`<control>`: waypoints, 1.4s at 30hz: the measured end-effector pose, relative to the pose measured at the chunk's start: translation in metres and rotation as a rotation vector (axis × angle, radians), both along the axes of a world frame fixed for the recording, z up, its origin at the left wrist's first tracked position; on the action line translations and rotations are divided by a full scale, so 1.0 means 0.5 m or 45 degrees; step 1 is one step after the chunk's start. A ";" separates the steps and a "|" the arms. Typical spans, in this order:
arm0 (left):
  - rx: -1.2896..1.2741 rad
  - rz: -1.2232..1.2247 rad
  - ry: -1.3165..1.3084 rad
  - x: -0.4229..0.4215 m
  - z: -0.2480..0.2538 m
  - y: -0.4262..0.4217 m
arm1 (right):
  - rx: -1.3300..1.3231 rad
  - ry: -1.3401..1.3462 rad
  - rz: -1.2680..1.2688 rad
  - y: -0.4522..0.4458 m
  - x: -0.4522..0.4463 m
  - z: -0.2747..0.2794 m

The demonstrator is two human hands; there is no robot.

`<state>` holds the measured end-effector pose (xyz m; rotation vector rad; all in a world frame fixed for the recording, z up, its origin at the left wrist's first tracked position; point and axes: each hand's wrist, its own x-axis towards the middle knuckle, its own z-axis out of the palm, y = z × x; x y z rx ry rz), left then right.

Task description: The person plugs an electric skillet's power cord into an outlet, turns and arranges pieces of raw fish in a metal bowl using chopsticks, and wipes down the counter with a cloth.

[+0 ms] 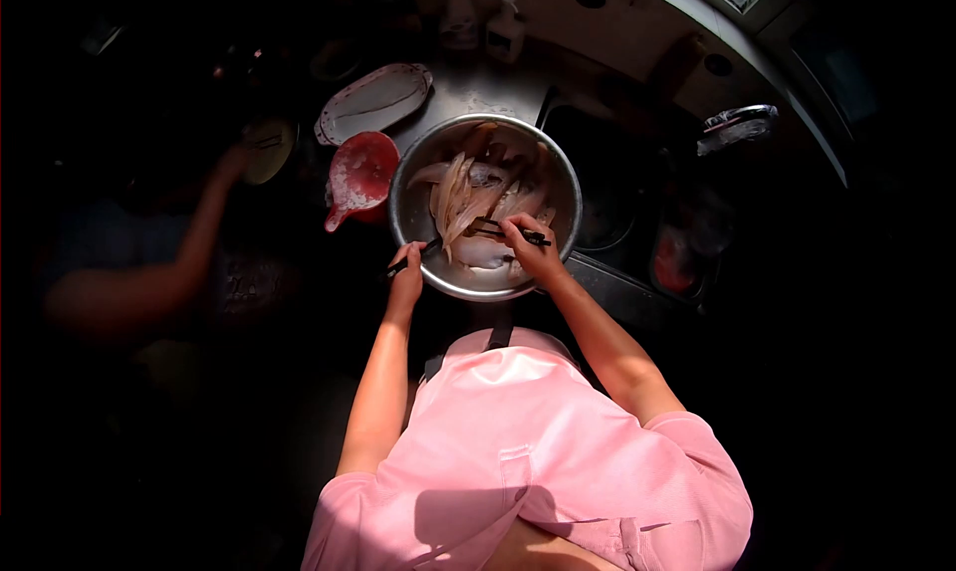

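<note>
A large round metal bowl [565,153] holds pale, raw-looking pieces of meat or fish [485,254], some long and stringy. At the bowl's lower left rim, my left hand [405,267] is closed around a black-handled utensil [397,269], whose tip points in over the bowl. My right hand [533,244] reaches over the right side of the bowl, fingers closed on another black utensil [488,226]. Its far end is among the pale strips [458,195]. What kind of utensils these are, I cannot make out.
Left of the bowl sits a red scoop-shaped container [362,173] with white residue, and an oval dish [376,103] behind it. Pump bottles [505,33] stand at the back. A dark sink [597,208] lies right. Another person's arm [189,257] is at far left.
</note>
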<state>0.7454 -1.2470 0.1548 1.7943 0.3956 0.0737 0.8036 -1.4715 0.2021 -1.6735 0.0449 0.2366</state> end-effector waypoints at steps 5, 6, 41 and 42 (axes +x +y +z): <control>-0.042 0.003 -0.051 -0.003 0.017 -0.002 | -0.146 -0.163 0.085 -0.034 -0.014 0.069; -0.042 0.018 -0.053 -0.002 0.015 -0.002 | -0.237 -0.250 0.141 -0.049 -0.011 0.086; -0.085 0.249 -0.098 0.005 -0.019 -0.028 | -0.543 -0.274 0.180 -0.151 0.083 0.047; -0.083 0.230 -0.106 0.005 -0.013 -0.029 | -0.525 -0.241 0.149 -0.153 0.064 0.048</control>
